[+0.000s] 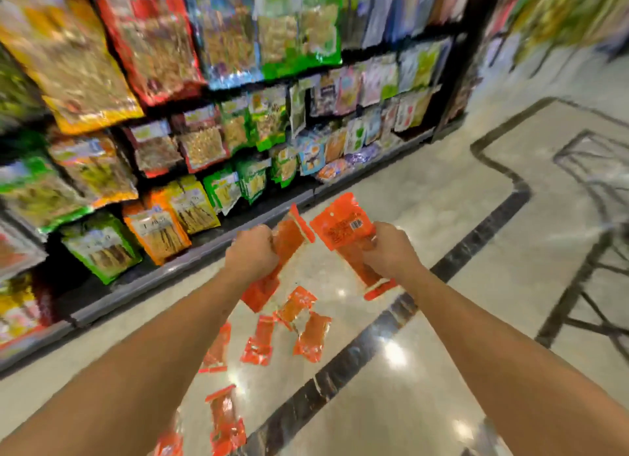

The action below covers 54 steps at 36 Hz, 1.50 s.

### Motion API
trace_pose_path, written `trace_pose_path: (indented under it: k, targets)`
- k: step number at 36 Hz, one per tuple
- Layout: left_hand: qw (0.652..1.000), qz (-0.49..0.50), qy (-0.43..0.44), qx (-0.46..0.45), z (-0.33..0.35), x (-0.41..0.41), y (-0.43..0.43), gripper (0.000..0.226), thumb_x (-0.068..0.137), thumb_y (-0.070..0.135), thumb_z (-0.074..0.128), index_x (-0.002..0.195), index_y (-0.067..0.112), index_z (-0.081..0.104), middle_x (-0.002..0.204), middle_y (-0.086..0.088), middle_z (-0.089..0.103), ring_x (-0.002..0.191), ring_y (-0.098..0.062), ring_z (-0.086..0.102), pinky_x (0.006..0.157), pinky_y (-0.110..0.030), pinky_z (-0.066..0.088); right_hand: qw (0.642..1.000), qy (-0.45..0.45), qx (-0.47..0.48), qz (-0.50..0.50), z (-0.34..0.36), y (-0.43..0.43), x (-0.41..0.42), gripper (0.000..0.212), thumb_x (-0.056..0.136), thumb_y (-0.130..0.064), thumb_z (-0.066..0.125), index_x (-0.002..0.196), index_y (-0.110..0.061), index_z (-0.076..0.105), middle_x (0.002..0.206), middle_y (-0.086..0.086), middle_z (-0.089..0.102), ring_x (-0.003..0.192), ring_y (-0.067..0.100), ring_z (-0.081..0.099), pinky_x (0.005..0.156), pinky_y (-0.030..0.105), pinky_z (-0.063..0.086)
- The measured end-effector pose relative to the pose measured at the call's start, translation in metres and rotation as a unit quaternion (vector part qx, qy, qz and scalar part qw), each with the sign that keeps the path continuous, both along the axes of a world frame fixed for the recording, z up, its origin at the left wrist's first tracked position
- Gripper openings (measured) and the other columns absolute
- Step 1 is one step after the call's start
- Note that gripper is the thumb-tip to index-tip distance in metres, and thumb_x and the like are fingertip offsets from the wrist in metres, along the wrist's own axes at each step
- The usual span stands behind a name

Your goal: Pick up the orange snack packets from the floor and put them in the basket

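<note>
The left hand (253, 251) has its grip clamped on the left-hand packet (289, 243), fingers curled into a fist round its middle. This orange packet stands tilted, its white-edged top pointing toward the shelf and its lower end hanging below the wrist; whether a second one lies behind it cannot be told.

The right hand (391, 248) likewise has its grip clamped on the right-hand packets (340, 229), orange ones held just beside the left hand's load but not touching it. One fans up and left with a barcode showing, another points down past the wrist. Both hands are raised above the floor (425, 380), a glossy pale stone with a dark border strip (340, 363) running diagonally across it.

The loose packets (311, 338) lie scattered on the floor below and between the forearms, several near the middle and more toward the bottom edge, some overlapping.

To the left stands the shelf (190, 251), its tiers packed with bright snack bags (160, 231), heavily blurred. At the right edge a dark thin-barred frame (578, 285) appears, too smeared to identify
</note>
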<state>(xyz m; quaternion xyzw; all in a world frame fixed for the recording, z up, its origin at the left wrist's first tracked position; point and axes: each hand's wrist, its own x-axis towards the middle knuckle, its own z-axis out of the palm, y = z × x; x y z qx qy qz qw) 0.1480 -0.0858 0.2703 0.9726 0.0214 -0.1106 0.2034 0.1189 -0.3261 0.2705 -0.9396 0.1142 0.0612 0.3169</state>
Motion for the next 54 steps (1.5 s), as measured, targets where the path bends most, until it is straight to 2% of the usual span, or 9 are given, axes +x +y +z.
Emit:
trace_pose_path:
  k: [3, 7, 14, 20, 28, 33, 38, 42, 54]
  targets:
    - [0.993, -0.084, -0.056, 0.069, 0.135, 0.009, -0.033, 0.020, 0.083, 0.023, 0.060, 0.099, 0.012, 0.056, 0.105, -0.011, 0.063, 0.096, -0.034, 0.061, 0.077, -0.043, 0.052, 0.997, -0.034, -0.064, -0.010, 0.140, -0.025, -0.004, 0.042, 0.078, -0.058, 0.065, 0.080, -0.016, 0.060, 0.084, 0.008, 0.069, 0.083, 0.032, 0.066, 0.064, 0.032, 0.044]
    - [0.969, -0.178, -0.114, 0.127, 0.285, 0.010, -0.079, 0.018, 0.086, 0.032, 0.058, 0.087, 0.014, 0.052, 0.100, -0.012, 0.064, 0.096, -0.036, 0.064, 0.069, -0.036, 0.047, 0.990, -0.066, -0.118, -0.035, 0.291, -0.060, -0.022, 0.046, 0.076, -0.064, 0.054, 0.064, -0.021, 0.044, 0.073, 0.006, 0.056, 0.078, 0.036, 0.062, 0.063, 0.034, 0.039]
    - [0.919, -0.281, -0.235, 0.143, 0.412, 0.005, -0.160, 0.028, 0.094, 0.037, 0.054, 0.082, 0.013, 0.047, 0.079, -0.006, 0.051, 0.073, -0.029, 0.050, 0.058, -0.035, 0.041, 0.966, -0.103, -0.210, -0.109, 0.416, -0.133, -0.077, 0.029, 0.085, -0.040, 0.058, 0.070, -0.020, 0.045, 0.073, 0.004, 0.053, 0.077, 0.033, 0.060, 0.056, 0.033, 0.037]
    - [0.875, -0.401, -0.216, 0.164, 0.444, 0.003, -0.263, 0.015, 0.080, 0.020, 0.064, 0.076, 0.015, 0.051, 0.080, -0.009, 0.057, 0.071, -0.029, 0.054, 0.058, -0.035, 0.042, 0.948, -0.080, -0.245, -0.188, 0.440, -0.220, -0.128, 0.024, 0.084, -0.036, 0.064, 0.091, -0.014, 0.057, 0.090, 0.008, 0.061, 0.089, 0.031, 0.063, 0.067, 0.036, 0.046]
    - [0.822, -0.508, -0.166, 0.196, 0.450, -0.006, -0.440, 0.033, 0.076, 0.031, 0.077, 0.098, 0.008, 0.070, 0.082, -0.004, 0.061, 0.075, -0.024, 0.058, 0.068, -0.032, 0.047, 0.935, -0.015, -0.252, -0.250, 0.439, -0.362, -0.166, 0.038, 0.079, -0.051, 0.064, 0.068, -0.024, 0.041, 0.076, 0.002, 0.052, 0.079, 0.027, 0.055, 0.071, 0.039, 0.048]
    - [0.801, -0.538, -0.116, 0.234, 0.455, 0.006, -0.551, 0.048, 0.074, 0.032, 0.078, 0.117, 0.014, 0.065, 0.116, -0.005, 0.066, 0.100, -0.026, 0.063, 0.075, -0.029, 0.046, 0.931, 0.016, -0.250, -0.264, 0.436, -0.459, -0.161, 0.038, 0.077, -0.047, 0.069, 0.093, -0.015, 0.056, 0.103, 0.007, 0.064, 0.100, 0.031, 0.063, 0.084, 0.043, 0.054]
    - [0.819, -0.531, -0.079, 0.203, 0.464, 0.042, -0.647, 0.047, 0.073, 0.032, 0.080, 0.117, 0.020, 0.068, 0.113, -0.002, 0.065, 0.096, -0.023, 0.062, 0.076, -0.029, 0.047, 0.925, 0.032, -0.260, -0.277, 0.437, -0.556, -0.130, 0.010, 0.085, -0.017, 0.061, 0.087, -0.011, 0.053, 0.088, 0.006, 0.057, 0.087, 0.031, 0.058, 0.083, 0.043, 0.051]
    - [0.821, -0.534, -0.078, 0.183, 0.461, 0.083, -0.719, 0.043, 0.075, 0.031, 0.079, 0.115, 0.019, 0.069, 0.114, -0.003, 0.066, 0.092, -0.021, 0.058, 0.075, -0.027, 0.045, 0.916, 0.055, -0.272, -0.290, 0.432, -0.628, -0.087, 0.028, 0.080, -0.006, 0.064, 0.069, -0.016, 0.040, 0.076, 0.004, 0.049, 0.082, 0.031, 0.055, 0.075, 0.041, 0.051]
    - [0.804, -0.571, -0.115, 0.123, 0.442, 0.256, -0.946, 0.036, 0.073, 0.023, 0.078, 0.106, 0.012, 0.069, 0.095, -0.006, 0.064, 0.088, -0.026, 0.061, 0.079, -0.036, 0.055, 0.899, 0.092, -0.255, -0.344, 0.430, -0.826, 0.059, 0.025, 0.072, -0.017, 0.077, 0.083, -0.017, 0.054, 0.084, 0.003, 0.056, 0.093, 0.032, 0.063, 0.077, 0.040, 0.055]
